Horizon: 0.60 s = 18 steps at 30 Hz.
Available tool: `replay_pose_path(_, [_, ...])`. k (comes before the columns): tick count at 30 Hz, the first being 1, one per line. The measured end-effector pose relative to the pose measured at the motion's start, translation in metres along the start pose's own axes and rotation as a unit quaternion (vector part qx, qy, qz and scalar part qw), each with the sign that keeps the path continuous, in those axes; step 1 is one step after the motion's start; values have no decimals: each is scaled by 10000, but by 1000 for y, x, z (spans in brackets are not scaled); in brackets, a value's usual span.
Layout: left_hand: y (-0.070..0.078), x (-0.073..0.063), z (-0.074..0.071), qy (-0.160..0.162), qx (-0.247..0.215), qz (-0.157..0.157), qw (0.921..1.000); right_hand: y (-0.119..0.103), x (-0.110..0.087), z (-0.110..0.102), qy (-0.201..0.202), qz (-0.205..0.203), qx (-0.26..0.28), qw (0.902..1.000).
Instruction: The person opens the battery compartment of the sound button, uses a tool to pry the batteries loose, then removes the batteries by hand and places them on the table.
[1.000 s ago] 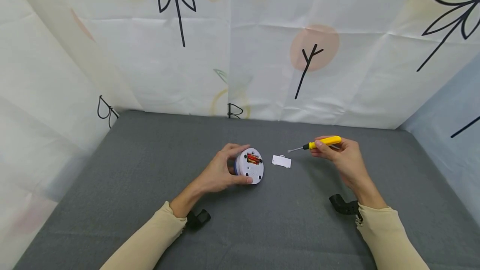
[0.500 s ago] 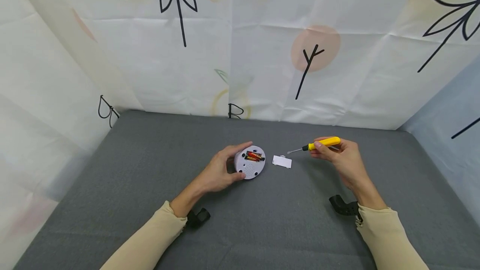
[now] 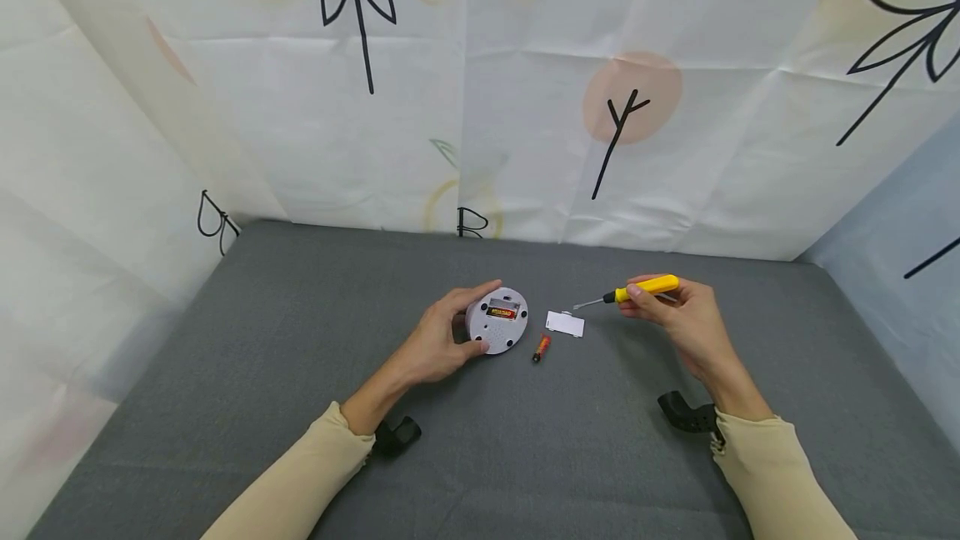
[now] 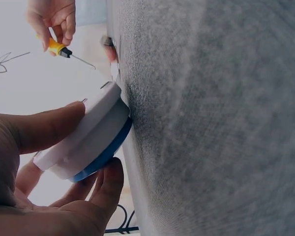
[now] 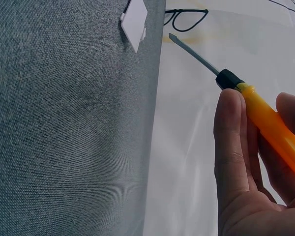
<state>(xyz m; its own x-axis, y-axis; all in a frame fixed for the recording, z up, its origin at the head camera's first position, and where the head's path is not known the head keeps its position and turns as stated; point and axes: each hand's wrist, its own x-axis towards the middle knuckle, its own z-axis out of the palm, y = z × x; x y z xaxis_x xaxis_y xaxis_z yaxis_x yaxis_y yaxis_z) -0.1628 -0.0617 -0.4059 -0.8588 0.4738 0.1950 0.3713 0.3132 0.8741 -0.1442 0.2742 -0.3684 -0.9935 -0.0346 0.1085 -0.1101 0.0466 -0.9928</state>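
My left hand [image 3: 435, 343] grips a round white device with a blue rim [image 4: 101, 130] by its edges, thumb on the near side. Its underside faces up and toward the right, showing an uncovered battery compartment with one red battery [image 3: 502, 312] inside. A second red battery [image 3: 542, 347] lies on the cloth just right of the device. Beside it rests a white battery cover [image 3: 565, 323]. My right hand [image 3: 686, 319] holds a yellow-handled screwdriver [image 5: 268, 120] between thumb and fingers, its metal tip pointing left, close to the cover's far edge in the head view.
Grey cloth [image 3: 480, 457] covers the table. A white printed curtain [image 3: 525, 148] hangs behind it and along the sides. Black wrist mounts [image 3: 396, 437] sit at both cuffs.
The device has tipped in my left hand. One battery has come out of the compartment and now lies on the cloth. My right hand and the screwdriver have hardly moved.
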Motion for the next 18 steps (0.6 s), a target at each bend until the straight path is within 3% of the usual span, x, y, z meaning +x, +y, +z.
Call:
replay_pose_path(9, [1, 3, -2, -109, -676, -744, 9949, 2, -1, -1, 35, 4, -140, 9999])
replay_pose_path(13, [-1, 4, -3, -214, -816, -893, 9924, 2, -1, -1, 15, -40, 41, 10000])
replay_pose_path(18, [0, 3, -6, -582, -1094, -999, 9872, 2, -1, 1, -55, -256, 135, 9996])
